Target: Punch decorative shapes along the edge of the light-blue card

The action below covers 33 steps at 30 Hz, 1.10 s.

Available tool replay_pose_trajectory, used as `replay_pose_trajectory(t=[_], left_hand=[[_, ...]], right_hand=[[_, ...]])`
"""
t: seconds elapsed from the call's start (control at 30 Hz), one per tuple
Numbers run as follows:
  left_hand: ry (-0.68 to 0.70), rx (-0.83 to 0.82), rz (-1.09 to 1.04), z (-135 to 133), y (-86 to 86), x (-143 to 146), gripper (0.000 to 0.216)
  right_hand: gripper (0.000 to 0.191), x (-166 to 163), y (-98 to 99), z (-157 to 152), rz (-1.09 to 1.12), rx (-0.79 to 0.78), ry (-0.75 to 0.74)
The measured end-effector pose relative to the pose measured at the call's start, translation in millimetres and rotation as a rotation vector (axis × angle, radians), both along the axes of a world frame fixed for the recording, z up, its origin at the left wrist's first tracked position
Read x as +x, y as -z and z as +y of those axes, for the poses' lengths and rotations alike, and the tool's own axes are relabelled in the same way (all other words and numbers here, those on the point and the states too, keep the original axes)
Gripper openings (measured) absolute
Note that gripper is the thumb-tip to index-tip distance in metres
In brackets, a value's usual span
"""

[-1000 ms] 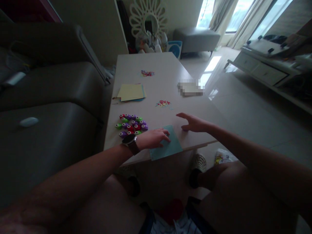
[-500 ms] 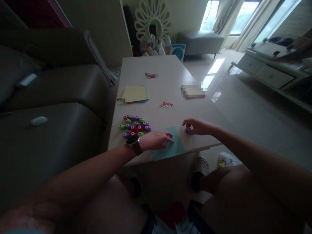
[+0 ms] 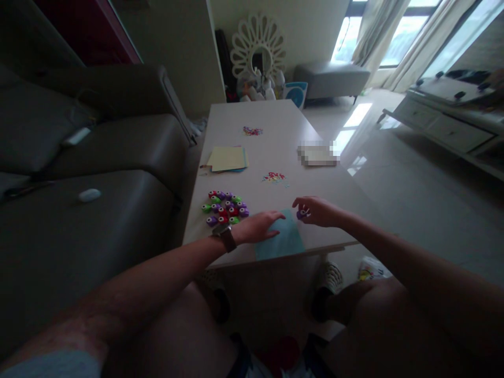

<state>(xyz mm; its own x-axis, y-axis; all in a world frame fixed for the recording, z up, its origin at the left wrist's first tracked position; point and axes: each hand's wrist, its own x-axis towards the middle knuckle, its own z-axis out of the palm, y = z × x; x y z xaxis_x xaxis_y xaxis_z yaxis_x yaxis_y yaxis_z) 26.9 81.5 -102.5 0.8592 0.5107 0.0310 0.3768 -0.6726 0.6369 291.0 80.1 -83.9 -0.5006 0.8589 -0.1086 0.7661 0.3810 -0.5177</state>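
Observation:
A sheet of light blue paper [image 3: 283, 239] lies at the near edge of the table. Over its left part is my left hand [image 3: 258, 227], thumb and fingers spread apart; I cannot tell whether the fingertips press on it. Just right of the sheet, my right hand [image 3: 317, 211] has its fingers curled round a small purple craft punch [image 3: 301, 214]. More punches of this kind [image 3: 226, 207], in purple, red and green, stand grouped beyond my left wrist.
A small heap of coloured paper bits [image 3: 274, 177] lies mid-table, with another heap [image 3: 252, 131] farther back. Stacked coloured paper [image 3: 227, 158] sits at the left, and a pale, blurred-out flat object [image 3: 318, 156] at the right. A grey sofa [image 3: 129, 205] flanks the table's left side.
My right hand has shifted left with the purple punch, closer to the blue sheet. My left hand's fingers have lifted and straightened somewhat. The whole view has shifted slightly.

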Motion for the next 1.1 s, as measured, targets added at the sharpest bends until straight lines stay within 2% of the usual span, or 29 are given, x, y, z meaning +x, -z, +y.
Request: replay_pose_trajectory(t=[0.17, 0.23, 0.33, 0.43, 0.53, 0.6, 0.77, 0.87, 0.93, 1.03, 1.1], left_hand=[[-0.252, -0.466, -0.303, -2.1, -5.0, 6.4, 0.049], [-0.360, -0.543, -0.396, -6.3, -10.1, 7.8, 0.048], [-0.511, -0.577, -0.449, -12.5, -22.0, 2.6, 0.047], [-0.602, -0.452, -0.268, -18.2, -35.7, -16.2, 0.042], [-0.671, -0.147, 0.004, -29.6, -40.6, -44.4, 0.026], [-0.759, -0.004, 0.164, -41.7, -35.2, -62.5, 0.017], [-0.912, 0.088, 0.356, -68.5, -4.9, -86.5, 0.014], [-0.950, 0.141, 0.370, -71.5, 4.5, -85.8, 0.014], [-0.970, 0.210, 0.407, -72.0, 2.1, -79.2, 0.018], [-0.995, 0.327, 0.477, -83.5, -9.0, -55.5, 0.025], [-0.916, 0.295, 0.341, -103.3, -11.8, -28.9, 0.023]], right_hand=[[0.027, -33.9, -13.7, -13.9, 0.197, 0.103, -0.092], [0.025, -46.9, -19.5, -18.6, 0.245, 0.175, -0.132], [0.025, -59.2, -27.7, -20.4, 0.320, 0.246, -0.178], [0.033, -62.4, -41.5, -18.5, 0.317, 0.300, -0.222], [0.035, -59.6, -63.2, -18.9, 0.288, 0.369, -0.231], [0.029, -56.8, -77.7, -21.8, 0.312, 0.402, -0.213], [0.023, -55.6, -96.1, -33.3, 0.374, 0.411, -0.240], [0.021, -57.9, -98.7, -39.8, 0.380, 0.403, -0.275], [0.019, -58.0, -100.3, -43.9, 0.378, 0.396, -0.286], [0.017, -54.6, -103.4, -50.0, 0.379, 0.400, -0.284], [0.017, -51.4, -105.6, -54.3, 0.386, 0.408, -0.279]])
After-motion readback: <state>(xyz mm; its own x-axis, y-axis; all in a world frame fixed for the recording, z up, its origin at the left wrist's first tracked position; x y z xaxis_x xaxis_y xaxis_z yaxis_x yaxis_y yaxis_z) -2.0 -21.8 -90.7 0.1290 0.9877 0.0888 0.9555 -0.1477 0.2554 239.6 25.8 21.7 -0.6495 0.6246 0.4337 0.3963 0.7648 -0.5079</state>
